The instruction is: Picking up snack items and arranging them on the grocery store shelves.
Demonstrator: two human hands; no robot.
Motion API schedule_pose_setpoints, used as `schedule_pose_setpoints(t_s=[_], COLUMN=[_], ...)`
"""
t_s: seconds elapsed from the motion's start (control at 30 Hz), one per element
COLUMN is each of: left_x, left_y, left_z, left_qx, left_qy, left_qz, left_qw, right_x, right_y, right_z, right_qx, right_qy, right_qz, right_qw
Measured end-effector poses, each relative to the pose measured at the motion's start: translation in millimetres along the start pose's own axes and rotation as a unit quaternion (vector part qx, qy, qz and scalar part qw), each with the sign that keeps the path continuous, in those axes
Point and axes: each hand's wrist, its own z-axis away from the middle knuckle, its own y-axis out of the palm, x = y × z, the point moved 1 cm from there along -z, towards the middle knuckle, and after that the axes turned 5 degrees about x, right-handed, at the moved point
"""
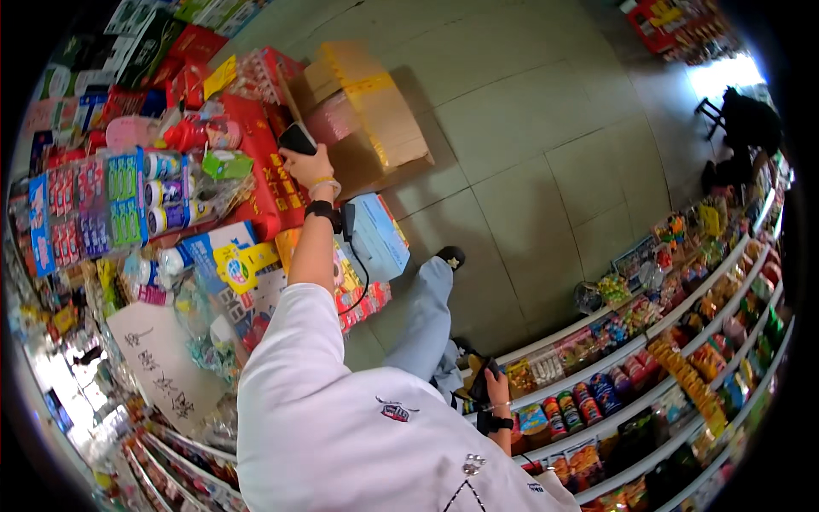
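My left hand [309,168] is stretched out at the upper left, closed around a smartphone [298,138] with a dark face. It is over the edge of a heap of goods, between a red package with gold lettering [272,173] and an open cardboard box [384,109]. A black strap with a small device and a cable is around that wrist. Lower right, my right hand [497,388] is closed on a dark object [484,377] that I cannot make out, beside the snack shelves. A black strap is on this wrist too.
A blue-white carton [377,233] stands near my left forearm. Bottle packs [169,192] and a handwritten cardboard sheet [163,365] lie on the heap. Curved shelves [595,422] of snacks and cans run along the right. A tiled floor [512,160] lies between; a person in dark clothes [745,137] is far right.
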Motion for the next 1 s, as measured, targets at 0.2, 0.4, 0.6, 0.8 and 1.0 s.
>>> schedule_pose_setpoints(t_s=[0.2, 0.4, 0.6, 0.8, 1.0], left_x=[-4.2, 18.7, 27.4, 57.5, 104.1], left_y=[-74.6, -111.9, -144.0, -139.4, -109.8], left_z=[6.6, -3.5, -19.3, -38.2, -87.8], left_qx=[0.035, 0.065, 0.168, 0.255, 0.201], left_qy=[0.065, 0.213, 0.326, 0.305, 0.325], left_qz=[-0.166, -0.232, -0.236, -0.287, -0.229], left_qw=[0.983, 0.947, 0.9, 0.872, 0.895], right_x=[53.5, 72.9, 93.5, 100.0, 105.6], right_y=[-29.8, -49.3, -70.6, -79.2, -79.7], right_z=[-13.2, -20.3, -18.1, -22.3, -19.4], right_qx=[0.02, 0.034, 0.05, 0.032, 0.049], right_qy=[-0.04, -0.066, -0.065, -0.067, -0.071], right_qz=[-0.041, -0.082, -0.077, -0.056, -0.048], right_qw=[0.998, 0.994, 0.994, 0.996, 0.995])
